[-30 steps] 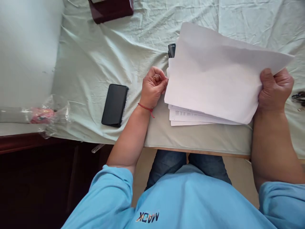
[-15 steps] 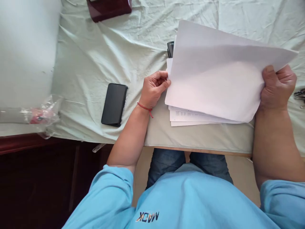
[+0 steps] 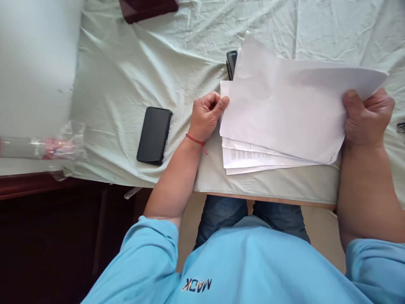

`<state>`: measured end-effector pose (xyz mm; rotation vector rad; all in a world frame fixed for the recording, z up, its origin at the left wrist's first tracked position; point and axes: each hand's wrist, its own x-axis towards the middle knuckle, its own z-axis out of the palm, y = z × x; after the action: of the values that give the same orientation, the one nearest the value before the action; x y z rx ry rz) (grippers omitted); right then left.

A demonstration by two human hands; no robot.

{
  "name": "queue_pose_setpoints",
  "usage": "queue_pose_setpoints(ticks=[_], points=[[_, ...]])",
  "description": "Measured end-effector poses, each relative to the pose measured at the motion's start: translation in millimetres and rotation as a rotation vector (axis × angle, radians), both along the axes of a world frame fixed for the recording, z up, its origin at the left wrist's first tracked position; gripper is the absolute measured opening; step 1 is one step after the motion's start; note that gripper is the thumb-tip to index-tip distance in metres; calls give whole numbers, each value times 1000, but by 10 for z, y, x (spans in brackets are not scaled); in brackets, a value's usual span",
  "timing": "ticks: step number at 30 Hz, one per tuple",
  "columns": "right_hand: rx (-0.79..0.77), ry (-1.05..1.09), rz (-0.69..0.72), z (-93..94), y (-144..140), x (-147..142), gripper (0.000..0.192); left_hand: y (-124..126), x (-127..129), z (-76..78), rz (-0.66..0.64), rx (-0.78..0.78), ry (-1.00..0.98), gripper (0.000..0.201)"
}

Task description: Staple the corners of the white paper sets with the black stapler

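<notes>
A stack of white paper sheets [image 3: 278, 109] lies near the front edge of a table covered with a pale green cloth [image 3: 133, 71]. My right hand [image 3: 367, 116] grips the right edge of the top sheets and lifts them, so they curve above the printed sheets below [image 3: 249, 158]. My left hand [image 3: 207, 114] pinches the left edge of the lifted sheets between thumb and fingers; a red thread sits on its wrist. A small black object [image 3: 231, 63] peeks out behind the papers.
A black phone [image 3: 154, 135] lies face up left of my left hand. A dark red box [image 3: 147, 8] sits at the far edge. A clear plastic wrap with something pink [image 3: 55, 145] rests at the left. A dark item [image 3: 401, 126] shows at the right border.
My left thumb has slid up onto the left edge of the lifted sheets. The raised sheets have dropped lower and flatter, and the lower sheets have fanned out slightly.
</notes>
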<state>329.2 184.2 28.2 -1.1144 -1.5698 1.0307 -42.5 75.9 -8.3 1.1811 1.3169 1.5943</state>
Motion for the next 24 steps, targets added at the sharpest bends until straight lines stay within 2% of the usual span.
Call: queue_pose_setpoints(ticks=[4,9,16,24], points=[[-4,46,3,20,-7,-17,40,12,5,-37,21,1,-35,51],[-77,137,35,64,-55,-52,40,21,-26,-63,-22,0,-44,47],[-93,93,63,106,-107,-43,42,45,-67,-116,26,20,-50,46],[-73,85,61,75,-96,-25,35,27,-43,-83,41,2,-38,52]])
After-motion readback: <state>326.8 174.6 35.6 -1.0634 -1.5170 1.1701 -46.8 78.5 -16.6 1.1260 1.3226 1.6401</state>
